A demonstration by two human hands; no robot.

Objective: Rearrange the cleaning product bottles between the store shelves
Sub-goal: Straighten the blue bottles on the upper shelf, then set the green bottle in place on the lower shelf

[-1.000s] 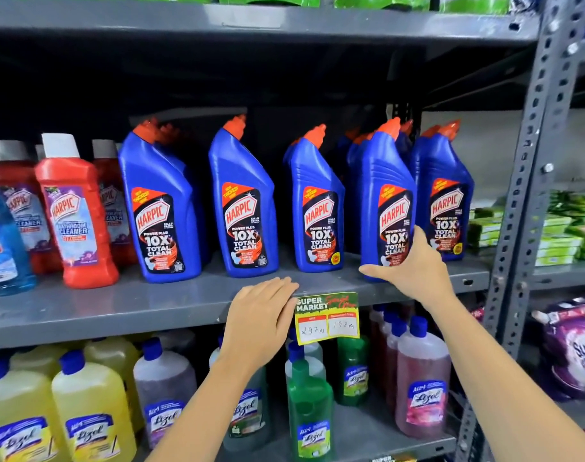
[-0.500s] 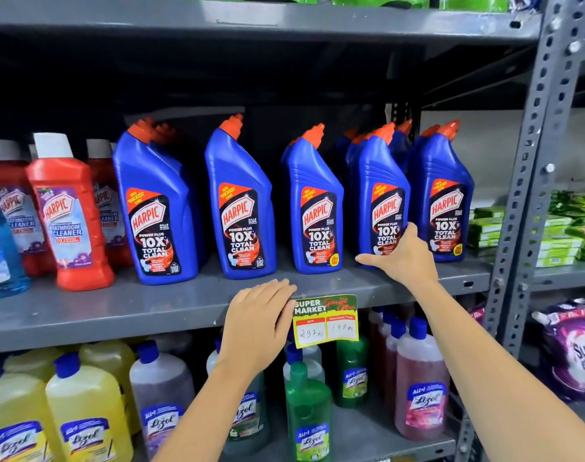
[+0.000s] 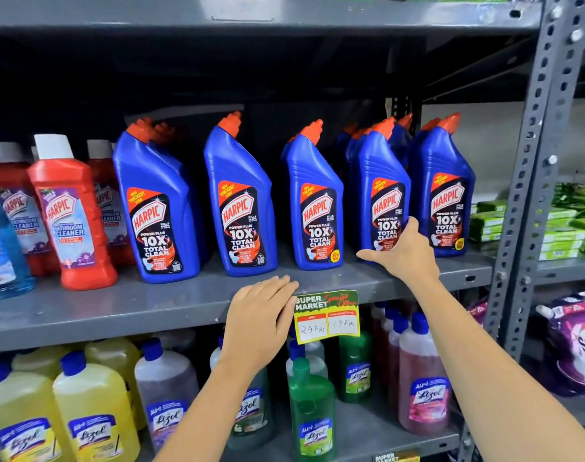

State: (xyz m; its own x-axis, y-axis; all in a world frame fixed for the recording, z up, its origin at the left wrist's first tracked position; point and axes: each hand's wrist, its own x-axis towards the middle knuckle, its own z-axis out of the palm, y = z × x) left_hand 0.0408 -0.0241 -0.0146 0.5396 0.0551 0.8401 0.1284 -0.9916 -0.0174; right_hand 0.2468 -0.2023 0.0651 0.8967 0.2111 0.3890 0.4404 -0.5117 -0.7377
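Observation:
Blue Harpic bottles with orange caps stand in a row on the middle grey shelf (image 3: pixel 117 308). My right hand (image 3: pixel 404 258) cups the base of the fourth blue Harpic bottle (image 3: pixel 381 181). Its fingers lie across the front and its thumb points up along the right side. This bottle stands upright, close beside the fifth one (image 3: pixel 447 188). Three others (image 3: pixel 157 208) (image 3: pixel 241 201) (image 3: pixel 317 201) stand to the left with gaps between them. More blue bottles stand behind. My left hand (image 3: pixel 261 315) lies flat on the shelf's front edge, holding nothing.
A price tag (image 3: pixel 327 316) hangs beside my left hand. Red bathroom cleaner bottles (image 3: pixel 74 221) and a pale blue bottle (image 3: pixel 1 255) stand at the left. Yellow (image 3: pixel 91 408), green (image 3: pixel 312 405) and pink (image 3: pixel 424 385) Lizol bottles fill the lower shelf. A perforated post (image 3: pixel 531 181) bounds the right.
My right hand has pushed the fourth blue bottle back from the shelf's front edge into line with the row. My left hand has stayed on the shelf edge.

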